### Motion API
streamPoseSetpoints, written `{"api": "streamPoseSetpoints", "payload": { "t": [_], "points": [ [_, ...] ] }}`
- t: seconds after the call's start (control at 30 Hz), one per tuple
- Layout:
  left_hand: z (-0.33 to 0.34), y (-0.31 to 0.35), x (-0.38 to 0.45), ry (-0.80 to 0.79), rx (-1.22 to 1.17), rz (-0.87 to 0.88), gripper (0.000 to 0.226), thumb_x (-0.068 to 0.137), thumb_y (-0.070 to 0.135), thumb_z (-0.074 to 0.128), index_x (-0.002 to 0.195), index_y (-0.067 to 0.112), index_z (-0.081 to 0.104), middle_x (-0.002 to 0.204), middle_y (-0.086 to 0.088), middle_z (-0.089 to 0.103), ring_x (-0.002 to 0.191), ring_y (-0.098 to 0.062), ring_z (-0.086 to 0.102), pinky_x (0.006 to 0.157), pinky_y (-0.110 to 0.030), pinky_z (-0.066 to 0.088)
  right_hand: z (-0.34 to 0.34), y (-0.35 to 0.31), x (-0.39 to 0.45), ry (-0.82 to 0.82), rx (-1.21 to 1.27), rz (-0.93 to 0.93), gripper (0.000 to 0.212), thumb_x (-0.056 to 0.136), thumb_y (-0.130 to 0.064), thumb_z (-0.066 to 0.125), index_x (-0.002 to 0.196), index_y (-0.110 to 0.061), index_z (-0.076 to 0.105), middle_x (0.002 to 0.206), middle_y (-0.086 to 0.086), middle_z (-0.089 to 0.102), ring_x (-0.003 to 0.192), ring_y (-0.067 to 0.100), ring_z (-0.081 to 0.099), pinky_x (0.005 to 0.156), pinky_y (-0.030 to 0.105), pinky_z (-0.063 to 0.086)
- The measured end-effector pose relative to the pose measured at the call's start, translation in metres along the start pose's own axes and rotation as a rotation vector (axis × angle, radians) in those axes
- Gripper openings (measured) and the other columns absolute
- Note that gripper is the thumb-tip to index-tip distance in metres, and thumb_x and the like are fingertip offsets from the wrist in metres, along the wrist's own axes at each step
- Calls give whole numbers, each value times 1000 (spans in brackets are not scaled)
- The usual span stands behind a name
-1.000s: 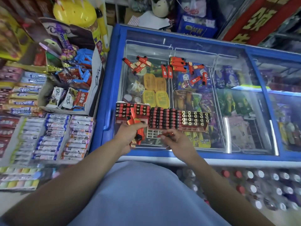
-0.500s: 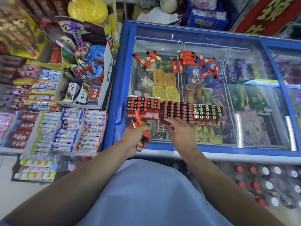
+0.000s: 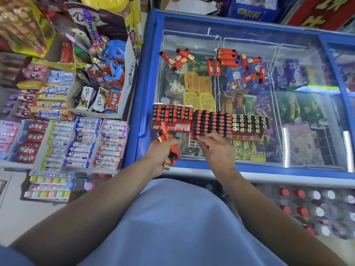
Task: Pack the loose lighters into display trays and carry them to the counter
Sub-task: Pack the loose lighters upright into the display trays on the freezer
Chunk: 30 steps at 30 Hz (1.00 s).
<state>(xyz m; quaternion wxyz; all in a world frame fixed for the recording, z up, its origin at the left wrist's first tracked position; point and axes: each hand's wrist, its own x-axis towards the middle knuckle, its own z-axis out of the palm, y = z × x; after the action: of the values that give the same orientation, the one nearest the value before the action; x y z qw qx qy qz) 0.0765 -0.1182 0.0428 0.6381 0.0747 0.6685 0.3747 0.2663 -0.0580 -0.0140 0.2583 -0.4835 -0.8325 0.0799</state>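
A bunch of orange lighters (image 3: 169, 148) is gripped in the left hand (image 3: 160, 157); the right hand (image 3: 217, 150), fingers loosely spread, touches the middle display tray (image 3: 211, 123) at frame centre. Lighters seem light, stiff, smooth; best pinched by the sides.
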Motion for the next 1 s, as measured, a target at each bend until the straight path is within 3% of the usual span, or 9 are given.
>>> {"api": "streamPoseSetpoints", "payload": {
  "t": [0.13, 0.2, 0.33, 0.43, 0.57, 0.67, 0.8, 0.9, 1.0],
  "points": [
    [2, 0, 1, -18, -13, -2, 20, 86, 31, 81, 96, 17, 71, 80, -7, 74, 75, -23, 65, 74, -38, 48, -5, -8, 2, -23, -55, 27, 25, 84, -17, 84, 107, -26, 80, 81, -8, 62, 57, 5, 41, 47, 16, 31],
    [2, 1, 1, -40, 3, 14, 20, 84, 32, 82, 94, 17, 73, 81, -8, 75, 78, -25, 65, 77, -41, 47, -16, -21, 6, -22, 71, 97, 23, 94, -24, 75, 117, -24, 77, 87, -7, 62, 54, 6, 44, 45, 19, 35],
    [2, 5, 0, -183, 63, 85, 29, 71, 27, 88, 92, 14, 74, 84, -15, 68, 76, -28, 64, 71, -41, 49, -51, -47, 27, -217, 566, 474, 32, 98, -38, 65, 129, -28, 67, 98, -7, 65, 81, 2, 60, 67, 9, 46],
    [7, 7, -5, -330, 184, 104, 21, 77, 17, 85, 92, 12, 72, 78, -15, 64, 68, -25, 64, 61, -33, 50, -60, -47, 47, -456, 608, 500, 47, 96, -50, 64, 139, -35, 58, 111, -12, 65, 93, 4, 63, 76, 12, 46],
    [14, 11, -10, -455, 209, 61, 15, 87, 7, 78, 95, 11, 66, 70, -13, 61, 58, -21, 61, 57, -31, 45, -61, -40, 64, -609, 689, 507, 24, 92, -37, 73, 115, -32, 72, 96, -17, 68, 78, -6, 63, 70, 13, 46],
    [12, 14, -7, -439, 150, 29, 17, 88, 6, 76, 100, 10, 64, 73, -11, 61, 60, -20, 60, 57, -29, 46, -60, -33, 66, -494, 765, 620, 12, 86, -33, 81, 94, -26, 75, 88, -3, 76, 76, 12, 71, 71, 30, 59],
    [4, 16, 3, -374, -20, 21, 28, 75, 17, 86, 98, 9, 74, 79, -12, 66, 64, -21, 60, 63, -32, 41, -60, -27, 58, -394, 887, 811, 20, 85, -20, 82, 95, -9, 69, 88, 15, 72, 65, 19, 70, 67, 32, 61],
    [-2, 17, 7, -359, -108, 24, 20, 70, 26, 84, 87, 16, 81, 80, -11, 67, 65, -18, 60, 63, -32, 41, -63, -28, 50, -579, 878, 812, 20, 88, -15, 79, 106, -10, 72, 87, 10, 73, 69, 12, 69, 65, 22, 57],
    [-3, 18, 9, -368, -163, 20, 27, 73, 21, 82, 98, 12, 76, 82, -10, 67, 64, -17, 61, 59, -28, 47, -60, -30, 40, -734, 765, 710, 19, 91, -16, 77, 109, -15, 75, 87, 3, 76, 76, 8, 69, 71, 21, 57]
  ]
}}
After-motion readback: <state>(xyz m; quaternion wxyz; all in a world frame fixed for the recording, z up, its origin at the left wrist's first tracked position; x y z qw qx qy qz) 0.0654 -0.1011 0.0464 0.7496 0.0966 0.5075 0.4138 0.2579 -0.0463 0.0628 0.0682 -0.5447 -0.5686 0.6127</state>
